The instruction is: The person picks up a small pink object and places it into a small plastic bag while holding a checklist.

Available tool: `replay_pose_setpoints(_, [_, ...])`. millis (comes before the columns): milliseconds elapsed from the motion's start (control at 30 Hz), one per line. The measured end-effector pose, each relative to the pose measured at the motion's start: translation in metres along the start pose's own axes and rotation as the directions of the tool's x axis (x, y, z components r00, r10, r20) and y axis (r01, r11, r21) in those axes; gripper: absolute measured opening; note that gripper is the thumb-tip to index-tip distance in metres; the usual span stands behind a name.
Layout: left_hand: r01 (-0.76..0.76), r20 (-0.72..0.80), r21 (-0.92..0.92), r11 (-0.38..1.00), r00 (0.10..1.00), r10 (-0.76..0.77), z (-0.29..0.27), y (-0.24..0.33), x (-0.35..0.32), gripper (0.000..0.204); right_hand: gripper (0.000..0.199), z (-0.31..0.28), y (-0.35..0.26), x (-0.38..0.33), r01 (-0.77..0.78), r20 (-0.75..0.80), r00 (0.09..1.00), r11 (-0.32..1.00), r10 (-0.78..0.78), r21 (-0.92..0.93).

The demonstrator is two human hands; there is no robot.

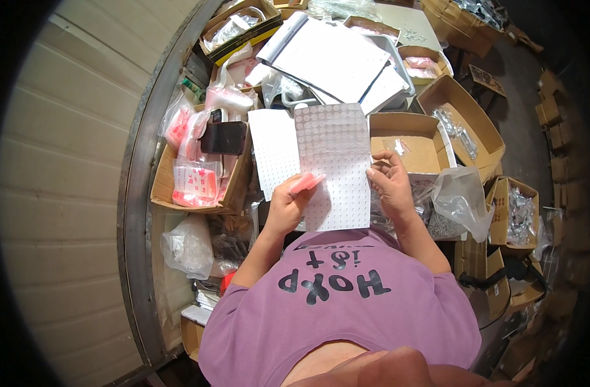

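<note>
Everywhere around the person sit open cardboard boxes (404, 138) full of little bags, with a dark phone (224, 137) on one box to the left. Nothing blocks the hands. Between them, above the purple shirt, is a white sheet (333, 161) dotted with small round stickers. The left hand (285, 209) pinches a small pink bag (306, 183) against it. The right hand (391, 184) holds the sheet's right edge, fingers curled.

Two hands are up over the bench: one left hand (287, 208), one right hand (390, 184). Two white dotted sheets (330, 161) lie side by side. One small pink packet (306, 183), one dark phone (223, 137), and at least five open cardboard boxes (408, 138) ring the work.
</note>
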State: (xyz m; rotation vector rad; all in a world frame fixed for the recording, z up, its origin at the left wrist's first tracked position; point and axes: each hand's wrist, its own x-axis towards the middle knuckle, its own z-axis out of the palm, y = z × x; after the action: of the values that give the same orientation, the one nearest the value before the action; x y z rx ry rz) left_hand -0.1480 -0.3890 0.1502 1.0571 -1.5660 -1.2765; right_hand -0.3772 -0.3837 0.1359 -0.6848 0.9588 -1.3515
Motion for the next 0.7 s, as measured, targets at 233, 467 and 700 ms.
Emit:
replay_pose_setpoints(233, [-0.066,0.106,0.022,0.998,0.992,0.063,0.000,-0.004,0.001,0.033,0.027,-0.007,0.008,0.006,0.127,-0.030,0.991,0.992,-0.127,-0.007])
replay_pose_setpoints(467, [-0.064,0.169,0.050,0.997,0.984,0.055,-0.001,-0.006,0.003,0.031,0.043,-0.005,-0.017,-0.001,0.258,0.185,0.960,0.919,-0.209,-0.299])
replay_pose_setpoints(700, [-0.187,0.178,0.030,0.982,0.968,0.178,0.003,0.000,0.007,0.022,0.056,-0.011,-0.022,0.003,0.130,0.268,0.960,0.976,-0.079,-0.175])
